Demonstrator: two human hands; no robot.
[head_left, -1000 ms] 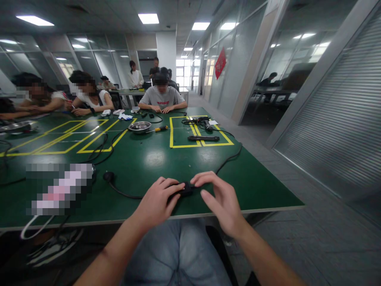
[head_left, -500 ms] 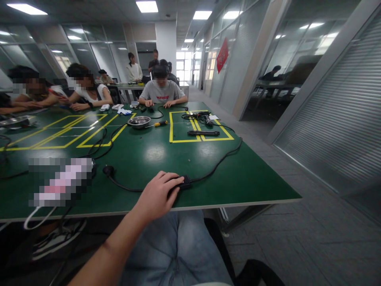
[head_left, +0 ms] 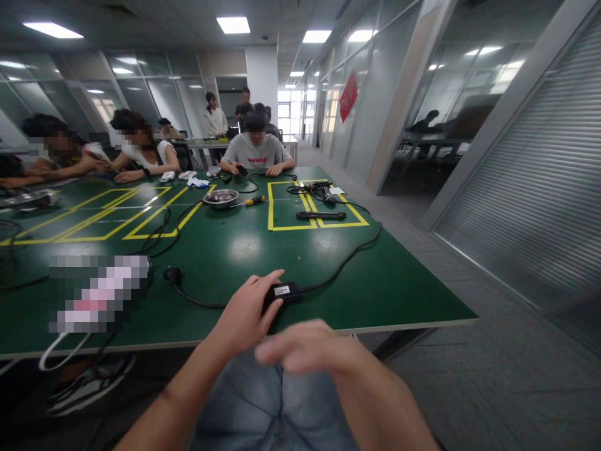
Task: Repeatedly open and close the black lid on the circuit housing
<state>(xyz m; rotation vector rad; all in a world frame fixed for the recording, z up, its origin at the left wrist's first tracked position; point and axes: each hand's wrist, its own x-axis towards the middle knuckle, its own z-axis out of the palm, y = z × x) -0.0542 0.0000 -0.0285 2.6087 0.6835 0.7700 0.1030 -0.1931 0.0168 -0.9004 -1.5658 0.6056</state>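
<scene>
My left hand point(head_left: 246, 307) lies around the left end of a black power adapter point(head_left: 292, 297) near the table's front edge. Its thumb is on the near side, the index finger is raised, and the other fingers are partly hidden. A white label shows on the adapter's top. One cord leads left to a black plug point(head_left: 173, 275); another cord point(head_left: 350, 257) runs right and back across the table. My right hand point(head_left: 307, 347) is in the air over my lap, near the table edge, smeared by motion. I see nothing in it.
The green table point(head_left: 389, 288) carries yellow tape rectangles. Farther back lie a metal bowl point(head_left: 221, 198), a screwdriver point(head_left: 255, 201), a black bar point(head_left: 321, 215) and tangled black cables point(head_left: 313, 187). A blurred-out pinkish item point(head_left: 101, 294) is at left. Other people point(head_left: 256, 147) sit around the table.
My right hand has come into view from below. My left index finger has lifted off the adapter, baring its white label. The person opposite has raised a dark object.
</scene>
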